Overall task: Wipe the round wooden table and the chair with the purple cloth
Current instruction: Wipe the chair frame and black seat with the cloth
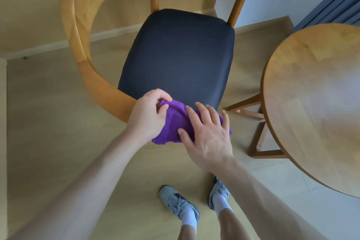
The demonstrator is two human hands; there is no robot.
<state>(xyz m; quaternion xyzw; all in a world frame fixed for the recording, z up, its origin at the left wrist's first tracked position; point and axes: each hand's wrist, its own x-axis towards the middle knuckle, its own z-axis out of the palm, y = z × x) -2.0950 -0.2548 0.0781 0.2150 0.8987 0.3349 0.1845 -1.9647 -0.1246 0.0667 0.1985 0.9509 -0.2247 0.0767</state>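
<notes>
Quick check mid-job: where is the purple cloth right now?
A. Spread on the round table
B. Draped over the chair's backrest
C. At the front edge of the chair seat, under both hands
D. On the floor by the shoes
C: the purple cloth sits at the front edge of the chair seat, with the left hand gripping it and the right hand laid flat on it.

we count one wooden chair with a curved back and dark padded seat point(175, 52), one round wooden tabletop point(319, 103), one crumpled purple cloth point(175, 121), our two bare hands, left hand point(148, 117) and right hand point(210, 134), and two grey lace-up sneakers point(179, 202) with white socks.
</notes>
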